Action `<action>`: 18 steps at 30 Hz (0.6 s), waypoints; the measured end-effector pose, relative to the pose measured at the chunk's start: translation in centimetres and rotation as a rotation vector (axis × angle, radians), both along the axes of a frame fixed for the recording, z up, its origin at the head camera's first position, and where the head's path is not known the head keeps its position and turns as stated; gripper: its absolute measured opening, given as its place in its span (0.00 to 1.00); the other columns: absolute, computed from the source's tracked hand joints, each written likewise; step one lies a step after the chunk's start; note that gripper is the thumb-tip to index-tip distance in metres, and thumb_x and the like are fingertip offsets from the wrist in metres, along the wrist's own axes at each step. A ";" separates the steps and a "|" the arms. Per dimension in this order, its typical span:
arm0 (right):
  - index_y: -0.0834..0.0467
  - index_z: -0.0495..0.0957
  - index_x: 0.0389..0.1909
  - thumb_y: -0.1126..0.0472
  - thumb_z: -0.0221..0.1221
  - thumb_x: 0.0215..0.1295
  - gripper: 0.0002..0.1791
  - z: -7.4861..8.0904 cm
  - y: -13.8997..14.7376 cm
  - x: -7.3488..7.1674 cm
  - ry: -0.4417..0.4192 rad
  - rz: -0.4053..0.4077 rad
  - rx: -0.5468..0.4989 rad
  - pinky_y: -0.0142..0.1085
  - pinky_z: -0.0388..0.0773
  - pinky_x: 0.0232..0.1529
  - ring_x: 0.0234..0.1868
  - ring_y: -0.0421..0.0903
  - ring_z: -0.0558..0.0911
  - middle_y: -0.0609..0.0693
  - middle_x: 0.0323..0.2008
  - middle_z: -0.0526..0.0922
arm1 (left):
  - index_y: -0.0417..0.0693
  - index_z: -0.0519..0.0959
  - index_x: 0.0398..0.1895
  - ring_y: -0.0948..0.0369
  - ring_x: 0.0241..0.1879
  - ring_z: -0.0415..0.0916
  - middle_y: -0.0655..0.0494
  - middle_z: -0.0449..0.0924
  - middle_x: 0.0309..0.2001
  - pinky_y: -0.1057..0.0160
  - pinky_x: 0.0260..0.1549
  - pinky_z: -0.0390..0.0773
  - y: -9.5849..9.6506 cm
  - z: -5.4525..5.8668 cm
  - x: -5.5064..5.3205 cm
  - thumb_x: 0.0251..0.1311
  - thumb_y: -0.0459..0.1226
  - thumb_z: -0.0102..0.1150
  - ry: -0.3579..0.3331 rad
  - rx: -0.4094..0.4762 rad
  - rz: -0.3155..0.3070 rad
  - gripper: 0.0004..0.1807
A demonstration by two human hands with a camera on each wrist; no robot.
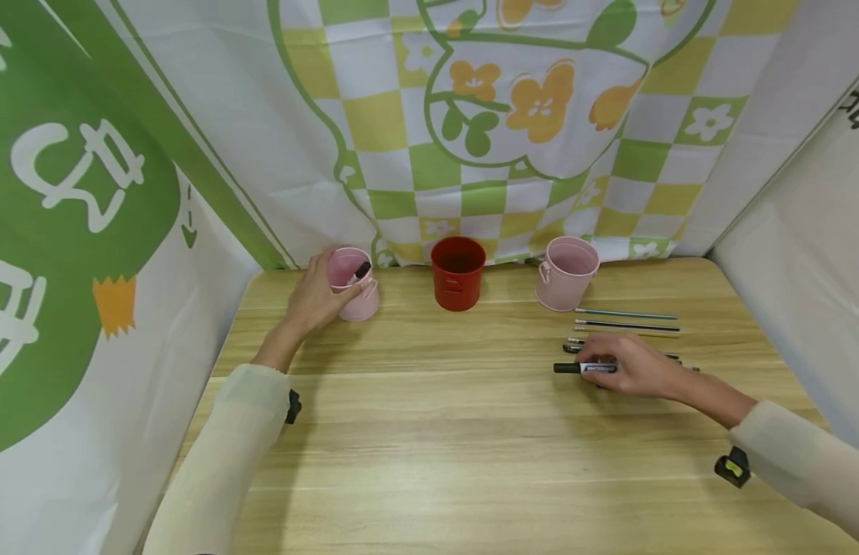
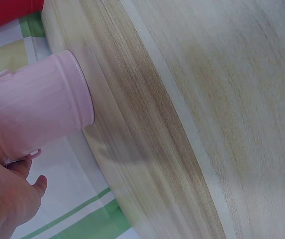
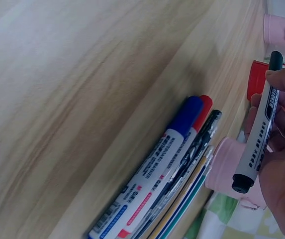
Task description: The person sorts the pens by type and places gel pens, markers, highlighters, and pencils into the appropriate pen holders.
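My left hand (image 1: 317, 297) grips the left pink pail (image 1: 360, 306) at the table's back edge, thumb across its front and fingers at its far side. A black-capped marker (image 1: 362, 270) leans inside that pail, its cap at the rim. In the left wrist view, the fingers meet the pail (image 2: 43, 99) near its small handle. My right hand (image 1: 634, 366) pinches a white whiteboard marker (image 3: 257, 134) with a black cap, held above the table. Below it in the right wrist view lie a blue-capped marker (image 3: 149, 174) and a red-capped marker (image 3: 205, 107).
A red pail (image 1: 457, 289) stands in the middle at the back, and another pink pail (image 1: 561, 289) to its right. Several pencils (image 1: 627, 314) and pens (image 3: 209, 127) lie in a row at the right. A patterned curtain (image 1: 436, 177) hangs behind the wooden table (image 1: 429, 447).
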State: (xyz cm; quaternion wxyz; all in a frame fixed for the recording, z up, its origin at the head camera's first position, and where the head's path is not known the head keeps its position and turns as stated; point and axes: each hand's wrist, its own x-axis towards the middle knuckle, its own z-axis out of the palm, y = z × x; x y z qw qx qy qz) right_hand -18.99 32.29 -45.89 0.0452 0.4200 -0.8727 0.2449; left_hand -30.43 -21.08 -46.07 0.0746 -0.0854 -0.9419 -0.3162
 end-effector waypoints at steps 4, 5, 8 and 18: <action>0.48 0.84 0.37 0.64 0.72 0.51 0.13 0.1 -0.5 -0.4 0.029 0.017 -0.014 0.31 0.77 0.33 0.34 0.33 0.78 0.38 0.36 0.81 | 0.52 0.54 0.75 0.48 0.64 0.64 0.47 0.62 0.67 0.39 0.59 0.64 0.0 0.0 0.0 0.51 0.68 0.60 -0.001 -0.002 0.002 0.54; 0.48 0.84 0.36 0.65 0.72 0.51 0.13 0.1 -0.7 -0.5 0.027 0.022 -0.023 0.31 0.77 0.33 0.35 0.34 0.79 0.38 0.36 0.81 | 0.52 0.53 0.75 0.48 0.64 0.64 0.47 0.62 0.67 0.38 0.59 0.64 -0.1 -0.1 0.0 0.51 0.68 0.60 -0.003 -0.005 0.002 0.54; 0.48 0.84 0.36 0.65 0.72 0.50 0.13 0.3 -0.9 -0.7 0.015 0.031 -0.041 0.32 0.77 0.34 0.36 0.35 0.80 0.39 0.37 0.82 | 0.52 0.52 0.76 0.47 0.63 0.64 0.47 0.62 0.67 0.38 0.58 0.64 -0.1 -0.1 -0.1 0.52 0.69 0.59 -0.005 -0.011 0.004 0.55; 0.51 0.84 0.36 0.67 0.73 0.47 0.15 1.2 -1.8 -1.4 0.021 0.011 -0.086 0.33 0.78 0.32 0.34 0.34 0.80 0.39 0.36 0.83 | 0.50 0.53 0.75 0.45 0.63 0.65 0.45 0.62 0.67 0.38 0.58 0.64 -0.1 -0.1 -0.1 0.52 0.68 0.59 0.002 -0.018 0.007 0.55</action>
